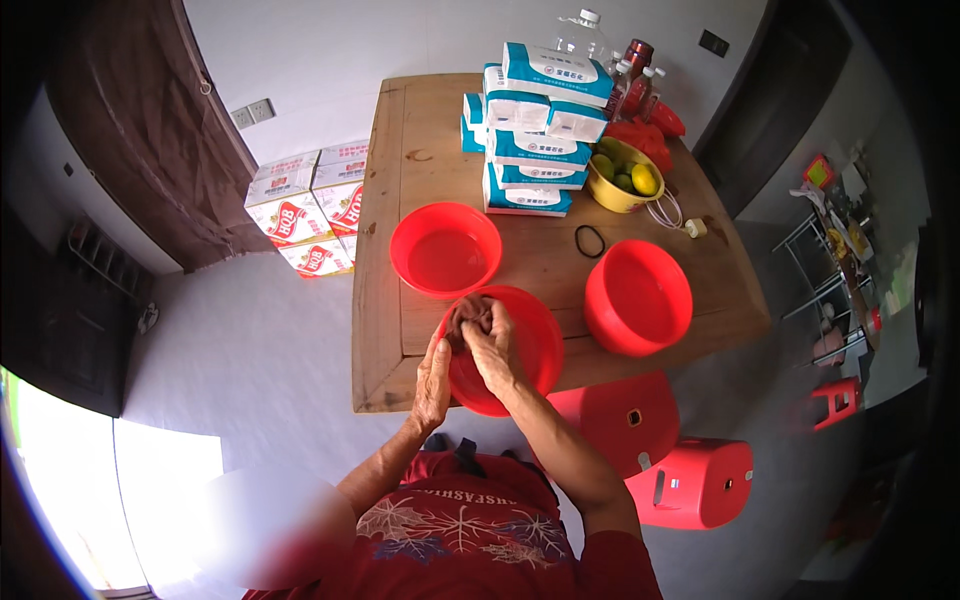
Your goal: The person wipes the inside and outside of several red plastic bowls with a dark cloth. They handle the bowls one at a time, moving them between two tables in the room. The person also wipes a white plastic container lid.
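Observation:
A crumpled brown cloth (472, 312) sits at the far left side of a red plastic basin (537, 345) near the table's front edge. My right hand (492, 352) reaches into this basin, its fingers closed on the cloth. Along the basin's left rim lies my left hand (431, 388), gripping the edge close to the cloth; some of its fingers are hidden. Just behind stands a second red basin (445, 215), with what looks like water inside. A third, deeper red basin (640, 335) stands to the right.
Blue-and-white tissue packs (540, 148) are stacked at the back of the wooden table (420, 130). Beside them are a yellow bowl (610, 196) of green and yellow fruit, several bottles and a black band (590, 241). Red stools (700, 485) stand by the front right edge; cartons (300, 205) lie left.

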{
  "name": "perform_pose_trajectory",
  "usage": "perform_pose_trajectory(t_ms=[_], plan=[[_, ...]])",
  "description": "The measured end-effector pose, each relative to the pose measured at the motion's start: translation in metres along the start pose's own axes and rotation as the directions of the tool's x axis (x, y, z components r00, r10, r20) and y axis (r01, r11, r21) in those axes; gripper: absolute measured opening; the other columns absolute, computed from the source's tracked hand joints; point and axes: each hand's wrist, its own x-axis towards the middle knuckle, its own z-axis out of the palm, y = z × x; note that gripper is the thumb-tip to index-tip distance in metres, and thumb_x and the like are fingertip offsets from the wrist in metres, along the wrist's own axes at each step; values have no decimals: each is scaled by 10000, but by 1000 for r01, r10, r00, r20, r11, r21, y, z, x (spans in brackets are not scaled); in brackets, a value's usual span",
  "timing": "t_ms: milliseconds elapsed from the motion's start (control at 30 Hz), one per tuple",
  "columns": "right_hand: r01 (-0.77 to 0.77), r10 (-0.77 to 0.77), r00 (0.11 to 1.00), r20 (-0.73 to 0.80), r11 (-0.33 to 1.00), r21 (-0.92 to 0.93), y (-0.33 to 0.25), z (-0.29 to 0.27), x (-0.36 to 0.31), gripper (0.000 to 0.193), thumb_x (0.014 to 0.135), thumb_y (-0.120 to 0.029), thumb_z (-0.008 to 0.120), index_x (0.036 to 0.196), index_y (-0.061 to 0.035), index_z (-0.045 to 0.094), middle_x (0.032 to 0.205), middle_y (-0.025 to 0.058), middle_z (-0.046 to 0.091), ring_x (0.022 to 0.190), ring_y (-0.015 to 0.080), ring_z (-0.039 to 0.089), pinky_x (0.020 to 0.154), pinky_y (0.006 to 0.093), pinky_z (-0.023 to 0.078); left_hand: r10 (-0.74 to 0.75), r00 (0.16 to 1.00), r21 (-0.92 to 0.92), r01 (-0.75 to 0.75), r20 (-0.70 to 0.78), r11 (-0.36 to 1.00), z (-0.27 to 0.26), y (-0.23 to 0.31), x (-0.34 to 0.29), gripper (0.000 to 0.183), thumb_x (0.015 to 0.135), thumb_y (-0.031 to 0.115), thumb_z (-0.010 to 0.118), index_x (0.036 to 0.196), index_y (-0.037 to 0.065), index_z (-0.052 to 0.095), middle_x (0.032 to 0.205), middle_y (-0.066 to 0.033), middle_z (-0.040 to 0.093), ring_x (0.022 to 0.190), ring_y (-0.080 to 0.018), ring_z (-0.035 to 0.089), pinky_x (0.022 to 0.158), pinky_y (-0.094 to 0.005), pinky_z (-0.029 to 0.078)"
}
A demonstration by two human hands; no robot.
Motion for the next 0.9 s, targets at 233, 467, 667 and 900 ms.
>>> perform_pose_trajectory(t_ms=[233, 467, 667, 900], plan=[[233, -50, 938, 343, 823, -518, 7, -12, -10, 160, 759, 19, 519, 916, -4, 538, 769, 56, 507, 696, 138, 494, 625, 293, 423, -43, 999, -184, 37, -28, 982, -14, -39, 9, 562, 1010, 434, 262, 1312, -7, 434, 1203, -114, 542, 1124, -189, 479, 1010, -333, 351], [468, 185, 709, 680, 599, -650, -38, -34, -41, 118, 783, -102, 598, 750, -12, 529, 745, 120, 551, 678, 271, 573, 598, 384, 449, 61, 998, -201, -65, -23, 977, -5, -18, -5, 531, 1007, 394, 301, 1336, -4, 425, 1255, -129, 536, 1171, -202, 485, 1004, -326, 366], [520, 119, 854, 506, -205, -829, -39, -80, -54, 144, 663, -195, 664, 764, -100, 627, 903, 103, 607, 944, 284, 539, 653, 428, 434, 230, 969, -25, -233, -90, 972, 12, -5, -19, 528, 1002, 341, 351, 1400, -6, 337, 1345, -141, 470, 1284, -217, 382, 1084, -345, 263], [430, -8, 862, 506, 539, -724, -19, -38, -63, 214, 716, -32, 556, 930, -43, 546, 769, 112, 560, 681, 269, 574, 600, 383, 468, 205, 977, -122, -210, -52, 970, 11, -16, -18, 517, 1007, 324, 293, 1399, -11, 331, 1312, -156, 492, 1225, -244, 459, 1035, -348, 340]])
